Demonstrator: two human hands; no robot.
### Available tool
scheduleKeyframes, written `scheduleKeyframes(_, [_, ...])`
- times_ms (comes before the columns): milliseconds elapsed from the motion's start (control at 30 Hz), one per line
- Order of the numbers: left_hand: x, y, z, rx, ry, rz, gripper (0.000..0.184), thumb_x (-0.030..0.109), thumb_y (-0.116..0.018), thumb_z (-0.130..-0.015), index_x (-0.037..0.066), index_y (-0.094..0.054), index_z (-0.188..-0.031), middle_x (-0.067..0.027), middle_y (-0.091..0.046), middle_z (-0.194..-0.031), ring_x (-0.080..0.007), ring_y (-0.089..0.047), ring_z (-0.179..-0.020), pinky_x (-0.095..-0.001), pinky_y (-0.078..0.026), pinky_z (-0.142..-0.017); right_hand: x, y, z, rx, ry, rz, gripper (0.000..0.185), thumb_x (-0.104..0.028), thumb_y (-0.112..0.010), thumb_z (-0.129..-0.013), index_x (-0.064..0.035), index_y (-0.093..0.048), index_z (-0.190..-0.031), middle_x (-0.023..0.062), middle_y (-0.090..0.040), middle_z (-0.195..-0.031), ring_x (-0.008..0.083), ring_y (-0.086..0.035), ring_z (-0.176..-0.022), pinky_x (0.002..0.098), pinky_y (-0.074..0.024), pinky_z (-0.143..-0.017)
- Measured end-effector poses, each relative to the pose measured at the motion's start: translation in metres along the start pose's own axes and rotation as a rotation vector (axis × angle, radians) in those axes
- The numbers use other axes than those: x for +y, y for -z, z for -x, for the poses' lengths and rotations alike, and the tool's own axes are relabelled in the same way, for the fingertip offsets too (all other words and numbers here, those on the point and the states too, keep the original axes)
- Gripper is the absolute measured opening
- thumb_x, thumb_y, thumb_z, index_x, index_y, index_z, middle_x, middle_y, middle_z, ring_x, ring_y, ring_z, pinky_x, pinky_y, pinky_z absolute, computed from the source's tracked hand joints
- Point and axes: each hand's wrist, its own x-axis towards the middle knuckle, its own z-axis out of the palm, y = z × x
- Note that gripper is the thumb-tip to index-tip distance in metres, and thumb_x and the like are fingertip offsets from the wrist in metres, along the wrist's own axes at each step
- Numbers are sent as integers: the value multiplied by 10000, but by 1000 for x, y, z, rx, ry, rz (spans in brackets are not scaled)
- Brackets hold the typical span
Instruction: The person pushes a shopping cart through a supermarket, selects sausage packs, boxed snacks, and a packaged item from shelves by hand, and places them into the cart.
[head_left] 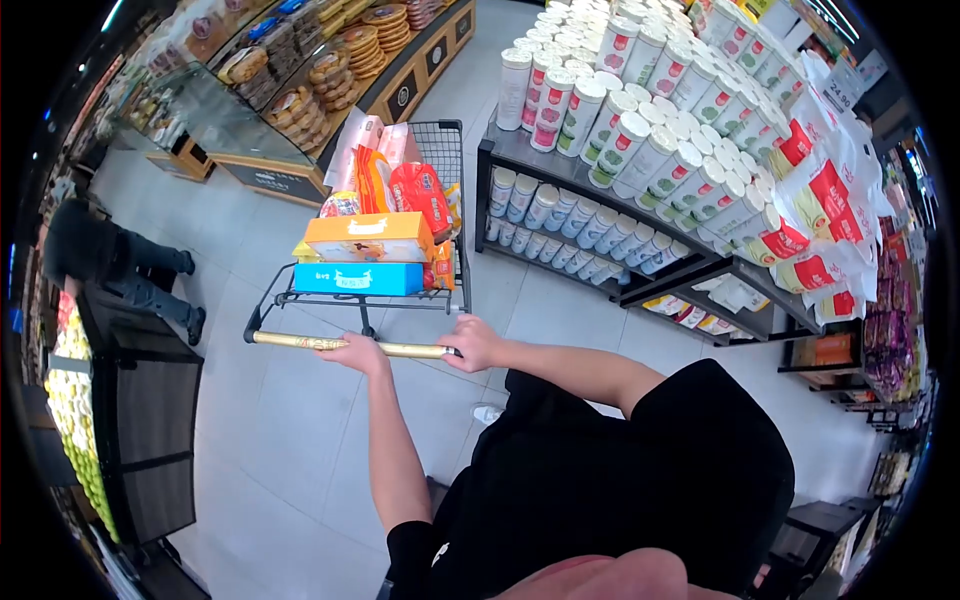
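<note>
A black wire shopping cart (452, 150) stands in front of me, with a gold-coloured handle bar (285, 340). Near the bar's middle, my left hand (358, 354) is closed on it, the palm side hidden. My right hand (474, 343) wraps round the bar's right end, close to the cart frame. At the near side of the cart lie a blue box (358, 280) and, behind it, an orange box (370, 238). Red packages (420, 195) and pink packs (365, 132) are piled farther forward.
To the right, a black shelf unit (560, 160) carries rows of white canisters (630, 140) and bags. Bakery shelving (265, 178) curves along the front left. A fruit stand (150, 400) is at left, beside a person in dark clothes (110, 250). Grey tiled floor (270, 430) runs between.
</note>
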Motion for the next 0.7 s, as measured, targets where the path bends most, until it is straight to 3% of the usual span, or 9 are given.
scheduleKeyframes(67, [7, -21, -22, -18, -28, -57, 697, 0, -422, -907, -76, -58, -1495, -327, -231, -1498, -431, -352, -1360, -454, -313, -1138, 9, -3, -20, 83, -19, -11, 129, -227, -650, -782, -122, -661, -856, 69, -552, -563, 286, -558, -557, 398, -404, -650])
scheduleKeyframes(133, [0, -43, -49, 5, -93, -76, 682, 11, -425, -912, -57, -81, -1498, -303, -298, -1450, -390, -478, -1228, -452, -417, -1040, 22, -8, -42, 196, 3, -34, 85, -164, -617, -765, -112, -639, -830, 66, -561, -579, 287, -557, -563, 398, -404, -653])
scheduleKeyframes(167, [4, -49, -58, -18, -106, -92, 682, 11, -425, -912, -57, -81, -1498, -303, -298, -1450, -390, -478, -1228, -452, -417, -1040, 28, -12, -51, 217, -20, -38, 85, -164, -617, -765, -112, -639, -830, 66, -561, -579, 287, -557, -563, 398, -404, -653])
scheduleKeyframes(233, [42, -59, -58, -149, 169, 60, 662, 20, -436, -918, -29, -117, -1496, -263, -361, -1375, -312, -557, -1029, -418, -510, -860, 36, -18, -67, 267, -15, -38, 66, -119, -589, -745, -108, -610, -806, 57, -563, -591, 285, -560, -574, 392, -404, -667])
scheduleKeyframes(267, [36, -78, -78, -169, 159, 41, 662, 20, -436, -918, -29, -117, -1496, -263, -361, -1375, -312, -557, -1029, -418, -510, -860, 47, -14, -82, 287, -36, -43, 66, -119, -589, -745, -108, -610, -806, 57, -563, -591, 285, -560, -574, 392, -404, -667])
scheduleKeyframes(333, [34, -152, -136, -122, 14, -26, 657, 23, -439, -919, 8, -131, -1499, -226, -419, -1283, -247, -549, -874, -374, -522, -693, 91, 12, -142, 242, -87, -41, 55, -112, -582, -737, -106, -584, -791, 55, -566, -614, 283, -567, -612, 385, -401, -685])
scheduleKeyframes(400, [44, -188, -166, -161, 14, -56, 660, 24, -436, -921, 13, -121, -1501, -227, -423, -1278, -251, -549, -878, -371, -523, -689, 111, 17, -176, 306, -114, -65, 60, -111, -583, -732, -103, -581, -791, 57, -567, -632, 282, -567, -639, 387, -400, -694])
scheduleKeyframes(500, [24, -152, -147, -169, -5, -7, 663, 27, -430, -924, 20, -107, -1503, -227, -427, -1266, -253, -545, -871, -374, -521, -677, 85, -9, -144, 339, -99, -63, 61, -109, -579, -726, -95, -571, -784, 66, -566, -670, 282, -563, -682, 394, -400, -707])
scheduleKeyframes(700, [55, -246, -194, -256, 29, 17, 665, 34, -431, -926, 19, -98, -1502, -230, -412, -1259, -248, -534, -853, -381, -511, -661, 152, 12, -219, 424, -133, -13, 24, -96, -557, -738, -85, -546, -756, 80, -534, -699, 291, -541, -701, 408, -404, -718])
